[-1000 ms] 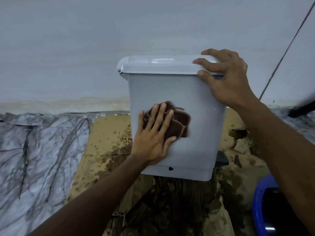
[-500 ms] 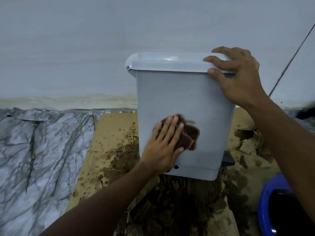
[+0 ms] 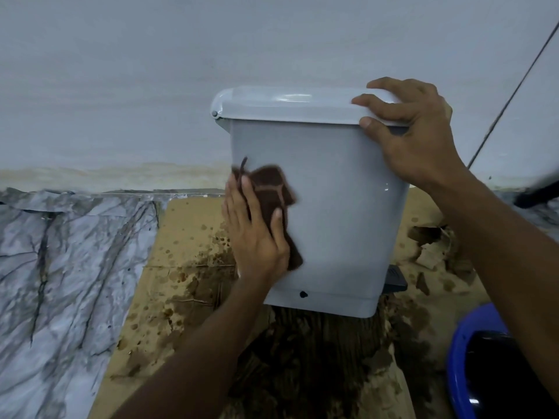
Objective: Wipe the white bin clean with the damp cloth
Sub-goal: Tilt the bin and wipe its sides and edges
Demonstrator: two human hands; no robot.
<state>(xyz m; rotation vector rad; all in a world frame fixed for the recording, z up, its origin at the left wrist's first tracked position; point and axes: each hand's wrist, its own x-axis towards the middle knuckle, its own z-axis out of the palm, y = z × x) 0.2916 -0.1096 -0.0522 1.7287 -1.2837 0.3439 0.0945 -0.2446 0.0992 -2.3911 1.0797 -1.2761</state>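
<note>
Since a moment ago left hand [image 3: 257, 234] presses cloth [image 3: 273, 192] higher, by bin's [image 3: 341, 207] left edge; right hand [image 3: 414, 137] grips lid [image 3: 287, 107].

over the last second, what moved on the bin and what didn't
The left hand slid the brown cloth down the white bin's front, then back up and across to its left edge. The right hand stayed gripping the closed lid's right corner, and the bin stayed upright on the wet cardboard.

Right of the left hand [image 3: 257, 234], the white plastic bin's [image 3: 341, 207] wall lies bare; a black pedal [image 3: 396, 278] and blue round basin [image 3: 462, 352] crowd lower right.
</note>
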